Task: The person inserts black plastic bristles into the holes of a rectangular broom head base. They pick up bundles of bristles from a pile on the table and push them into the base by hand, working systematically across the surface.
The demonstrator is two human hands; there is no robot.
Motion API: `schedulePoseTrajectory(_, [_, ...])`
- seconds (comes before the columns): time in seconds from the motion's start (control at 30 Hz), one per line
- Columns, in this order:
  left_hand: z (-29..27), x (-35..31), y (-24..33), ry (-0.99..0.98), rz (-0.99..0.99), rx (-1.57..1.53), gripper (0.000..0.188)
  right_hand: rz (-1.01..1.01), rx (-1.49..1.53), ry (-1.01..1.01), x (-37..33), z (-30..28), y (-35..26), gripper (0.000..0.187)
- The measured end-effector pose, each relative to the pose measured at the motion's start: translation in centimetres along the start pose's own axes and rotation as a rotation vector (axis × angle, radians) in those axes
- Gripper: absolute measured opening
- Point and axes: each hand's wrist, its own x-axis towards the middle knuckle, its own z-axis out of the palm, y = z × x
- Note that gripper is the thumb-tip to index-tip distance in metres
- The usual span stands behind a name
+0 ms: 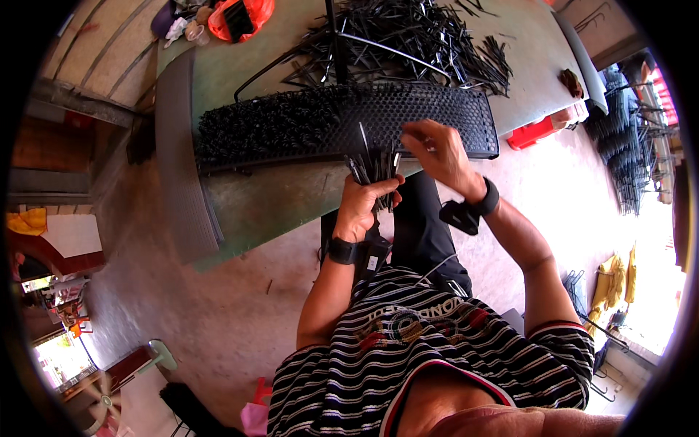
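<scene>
My left hand (pixel 360 202) is closed around a bundle of thin black strips (pixel 375 166), which stand up out of the fist. To its right, my right hand (pixel 444 156) is raised with thumb and fingers pinched together; whatever they may hold is too small to make out. Just beyond both hands, a long black perforated panel (pixel 444 109) lies across the table. Its left part is thick with black strips (pixel 269 127) standing out like bristles, while the right part shows bare holes. A thin black metal frame (pixel 341 54) rises behind the panel.
Behind the panel, a large heap of loose black strips (pixel 408 36) covers the green table (pixel 269 218). An orange plastic bag (pixel 251 18) sits at the far left. Grey sheeting (pixel 178 160) hangs over the left edge. Stacked dark metal racks (pixel 619 138) stand at the right.
</scene>
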Motion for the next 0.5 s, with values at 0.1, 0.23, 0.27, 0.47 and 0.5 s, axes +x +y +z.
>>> schedulePoseTrajectory(0.1, [0.0,-0.3,0.0,-0.075,-0.026,0.079,0.024,0.116,0.126,-0.155,3.2,0.4,0.5,0.023])
schedulePoseTrajectory(0.23, [0.3,-0.5,0.0,-0.098,-0.03,0.086,0.022,0.152,0.281,-0.329,4.9,1.1,0.9,0.023])
schedulePoseTrajectory(0.27, [0.2,-0.5,-0.1,-0.099,-0.022,0.077,0.022,0.153,0.272,-0.357,5.0,1.3,0.7,0.024])
schedulePoseTrajectory(0.47, [-0.6,-0.3,-0.3,-0.015,-0.042,0.001,0.025,0.235,0.673,0.221,5.3,-0.4,0.2,0.021])
schedulePoseTrajectory(0.5, [-0.7,-0.3,-0.1,-0.012,-0.048,-0.026,0.031,0.272,0.684,0.168,5.1,-1.2,0.5,0.023])
